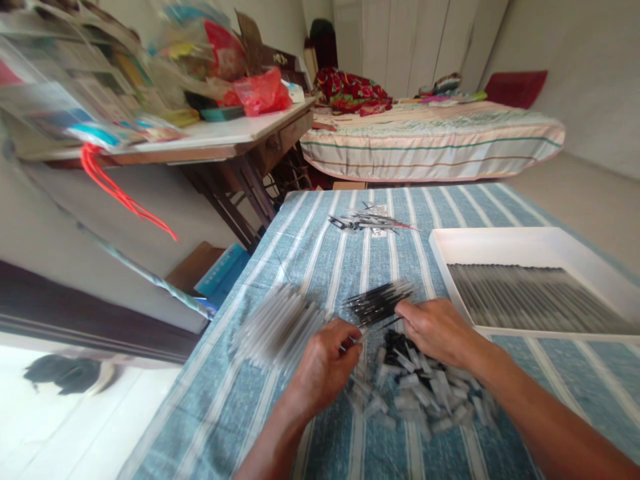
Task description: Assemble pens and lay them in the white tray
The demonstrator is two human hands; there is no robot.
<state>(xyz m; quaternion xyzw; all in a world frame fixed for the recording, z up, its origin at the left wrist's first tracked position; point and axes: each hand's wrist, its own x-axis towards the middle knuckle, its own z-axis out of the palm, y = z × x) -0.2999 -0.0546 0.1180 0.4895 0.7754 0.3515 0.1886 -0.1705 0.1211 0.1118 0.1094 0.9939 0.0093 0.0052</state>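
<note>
My left hand (327, 360) is closed in a pinch on a slim pen part, whose pale end shows at the fingertips; the rest is hidden. My right hand (440, 330) pinches a thin dark pen refill at the near edge of a bundle of black refills (377, 303). Left of the hands lies a pile of clear pen barrels (280, 327). Below and between them, a loose heap of translucent pen caps (440, 397) spreads over the cloth, with small black pieces (400, 343) at its far side.
A white box (500, 241) on the right holds a row of dark-filled pens (525, 300). Thin scraps (370, 220) lie at the far end of the striped cloth (320, 247). A cluttered desk (200, 147) and a bed (430, 143) stand beyond.
</note>
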